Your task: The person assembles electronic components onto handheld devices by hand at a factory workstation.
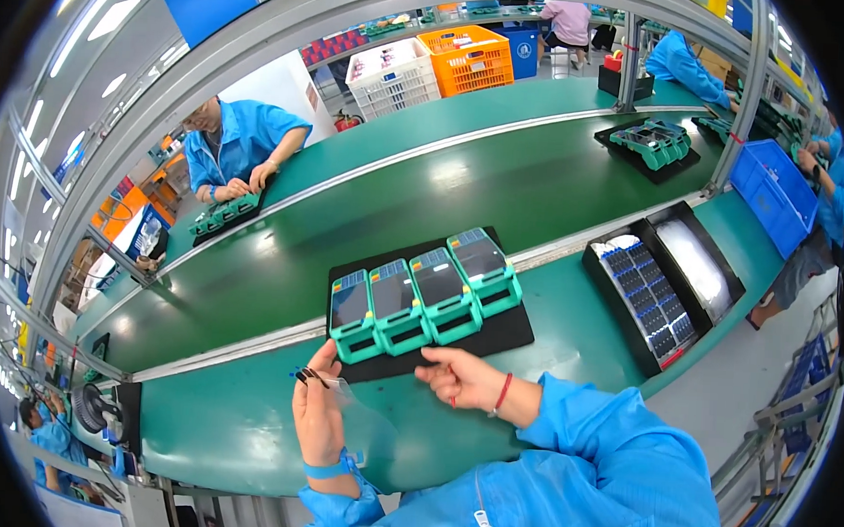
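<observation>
Four-sided green plastic housings with dark screens, several in a row [403, 305], rest on a black mat [503, 341] in front of me. My left hand [319, 424] is raised at the near left corner of the row, its fingertips close to the leftmost housing. Small black parts with a blue end [310, 377] are held between its fingers, and a clear plastic film [366, 429] hangs beside the palm. My right hand [469, 379] is by the mat's near edge, fingers curled and thumb pressed in; whatever they hold is hidden.
A black box [648, 297] with rows of small black-and-blue parts stands right, its neighbouring compartment lined with clear plastic. Across the green conveyor [425, 184], a co-worker [234, 147] handles green housings. More housings [653, 142] sit far right near a blue bin [773, 196]. Metal posts frame the line.
</observation>
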{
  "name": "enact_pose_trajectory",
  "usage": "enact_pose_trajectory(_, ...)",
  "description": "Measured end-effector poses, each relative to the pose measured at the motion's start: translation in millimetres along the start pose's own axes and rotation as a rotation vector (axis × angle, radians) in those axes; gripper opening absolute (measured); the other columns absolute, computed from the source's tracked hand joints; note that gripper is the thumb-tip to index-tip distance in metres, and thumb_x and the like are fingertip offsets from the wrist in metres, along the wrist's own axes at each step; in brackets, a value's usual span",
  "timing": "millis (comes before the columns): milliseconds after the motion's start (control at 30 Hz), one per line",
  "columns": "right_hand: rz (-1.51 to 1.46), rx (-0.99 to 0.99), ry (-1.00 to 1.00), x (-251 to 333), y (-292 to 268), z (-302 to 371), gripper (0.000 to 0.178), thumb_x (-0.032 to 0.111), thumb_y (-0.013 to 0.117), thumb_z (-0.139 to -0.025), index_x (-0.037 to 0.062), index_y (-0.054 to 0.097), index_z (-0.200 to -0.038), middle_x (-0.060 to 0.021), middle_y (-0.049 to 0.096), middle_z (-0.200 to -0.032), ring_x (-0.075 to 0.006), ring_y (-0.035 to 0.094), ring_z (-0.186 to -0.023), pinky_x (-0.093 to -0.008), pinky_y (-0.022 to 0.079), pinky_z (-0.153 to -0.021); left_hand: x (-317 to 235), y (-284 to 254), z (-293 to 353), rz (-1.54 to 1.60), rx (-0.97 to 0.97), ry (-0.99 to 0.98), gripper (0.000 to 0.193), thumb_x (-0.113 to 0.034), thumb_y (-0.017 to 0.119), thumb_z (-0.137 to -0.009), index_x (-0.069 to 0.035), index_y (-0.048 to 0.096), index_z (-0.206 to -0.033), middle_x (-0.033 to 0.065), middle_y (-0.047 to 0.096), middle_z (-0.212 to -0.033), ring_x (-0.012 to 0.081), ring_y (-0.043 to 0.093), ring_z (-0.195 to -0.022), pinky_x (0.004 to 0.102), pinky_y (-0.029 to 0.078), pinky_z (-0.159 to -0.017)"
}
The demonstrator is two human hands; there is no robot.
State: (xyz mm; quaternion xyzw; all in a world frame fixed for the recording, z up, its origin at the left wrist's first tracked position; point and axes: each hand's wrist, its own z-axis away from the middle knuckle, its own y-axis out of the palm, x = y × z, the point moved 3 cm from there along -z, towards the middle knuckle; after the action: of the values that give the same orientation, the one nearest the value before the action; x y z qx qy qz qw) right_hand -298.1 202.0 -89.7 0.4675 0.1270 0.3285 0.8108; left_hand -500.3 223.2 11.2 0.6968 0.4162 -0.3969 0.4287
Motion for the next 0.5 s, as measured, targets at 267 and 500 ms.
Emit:
enact_pose_trajectory(267,0.3,0.102,-0.492,131,37,-70,0.022,0.022,0.061,-0.09,0.0007,0.055,-0.09,-0.0014,0.056,-0.076,-0.0019,0.032,-0.047,-0.019,0.02,-0.037,59,-1,-19,0.127,-0.068,-0.3,0.027,-0.026,0.045,-0.099,-0.003,0.057,-0.107,0.0122,0.061,-0.115,0.0191,0.056,-0.106,0.0326,0.044,-0.089)
enact_pose_trajectory(500,0.768,0.033,-0.405,42,34,-20,0.033,0.028,0.045,-0.098,0.0049,0.052,-0.12,-0.0058,0.061,-0.084,-0.0037,0.034,-0.048,-0.0196,0.023,-0.038,82,-3,-24,0.111,-0.055,-0.478,0.025,-0.031,0.049,-0.097,-0.007,0.057,-0.102,0.0071,0.065,-0.103,0.0156,0.059,-0.094,0.0322,0.045,-0.084)
